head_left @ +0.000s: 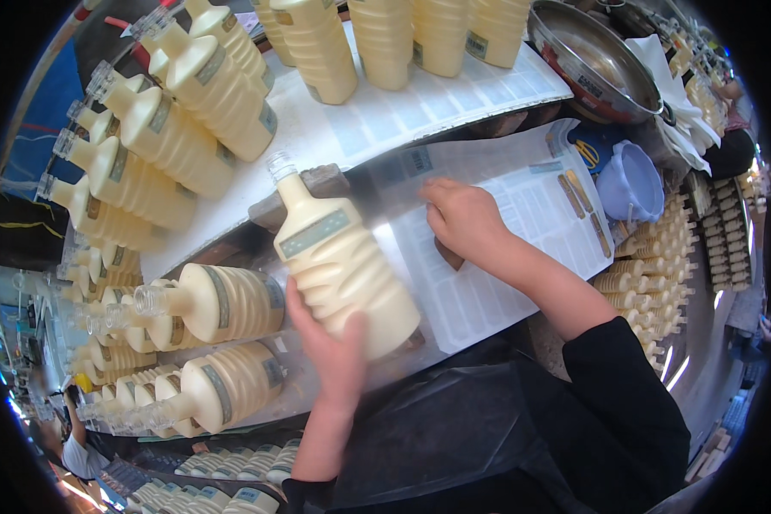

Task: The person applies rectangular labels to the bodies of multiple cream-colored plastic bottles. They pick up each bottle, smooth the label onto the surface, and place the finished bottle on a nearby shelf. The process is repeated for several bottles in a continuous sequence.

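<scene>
A cream ribbed plastic bottle (343, 265) with a clear threaded neck lies tilted in front of me, its neck toward the far left. A greenish patterned label band crosses its shoulder. My left hand (332, 355) wraps round its lower left side, thumb over the front. My right hand (465, 218) is closed over a translucent sheet of labels (488, 295), fingertips pinched near its far left part. From under that palm pokes a brown flat piece (448, 255); what the fingers grip is hidden.
Similar bottles (231, 300) lie stacked at left; others (385, 43) stand on a white raised board (385, 128). At right are thin brown-handled tools (578, 197), a lilac bucket (630, 180), a metal pan (595, 60) and massed bottles (651, 265). Another person (81, 454) is far left.
</scene>
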{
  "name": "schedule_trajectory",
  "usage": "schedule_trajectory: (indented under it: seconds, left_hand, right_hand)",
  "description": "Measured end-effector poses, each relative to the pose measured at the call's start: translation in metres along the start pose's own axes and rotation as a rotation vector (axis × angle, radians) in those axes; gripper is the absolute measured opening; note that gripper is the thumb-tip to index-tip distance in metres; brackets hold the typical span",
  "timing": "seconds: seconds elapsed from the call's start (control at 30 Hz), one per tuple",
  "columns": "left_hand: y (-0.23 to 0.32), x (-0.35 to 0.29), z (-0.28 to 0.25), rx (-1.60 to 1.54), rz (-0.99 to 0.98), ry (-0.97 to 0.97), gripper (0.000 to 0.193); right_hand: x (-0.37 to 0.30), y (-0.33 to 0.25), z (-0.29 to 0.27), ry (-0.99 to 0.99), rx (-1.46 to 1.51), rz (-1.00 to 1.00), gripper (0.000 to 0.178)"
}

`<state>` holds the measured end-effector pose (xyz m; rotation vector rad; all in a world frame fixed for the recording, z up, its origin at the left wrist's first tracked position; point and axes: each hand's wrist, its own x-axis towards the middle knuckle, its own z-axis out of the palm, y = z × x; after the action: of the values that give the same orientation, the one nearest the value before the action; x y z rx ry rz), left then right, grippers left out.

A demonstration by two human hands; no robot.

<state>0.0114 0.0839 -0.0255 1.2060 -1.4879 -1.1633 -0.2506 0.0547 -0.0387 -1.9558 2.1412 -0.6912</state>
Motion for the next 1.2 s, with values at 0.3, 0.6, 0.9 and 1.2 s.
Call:
schedule_trajectory:
  seconds: [0.3, 0.6, 0.9, 1.2]
  left_hand:
    - [-0.007, -0.003, -0.001, -0.047, 0.006, 0.033, 0.095]
    - [-0.001, 0.0, 0.003, -0.06, 0.018, 0.049, 0.085]
    - [-0.003, 0.001, 0.001, -0.07, 0.034, 0.039, 0.084]
    - [0.002, -0.002, 0.005, -0.088, 0.013, 0.048, 0.083]
  right_hand:
    - [0.008, 0.025, 0.015, -0.412, -0.159, 0.176, 0.056]
    - [-0.025, 0.037, 0.006, -0.123, -0.146, -0.061, 0.049]
    - [0.02, 0.037, 0.017, -0.35, -0.234, 0.026, 0.062]
    - [-0.141, 0.013, -0.027, -0.438, -0.193, 0.199, 0.069]
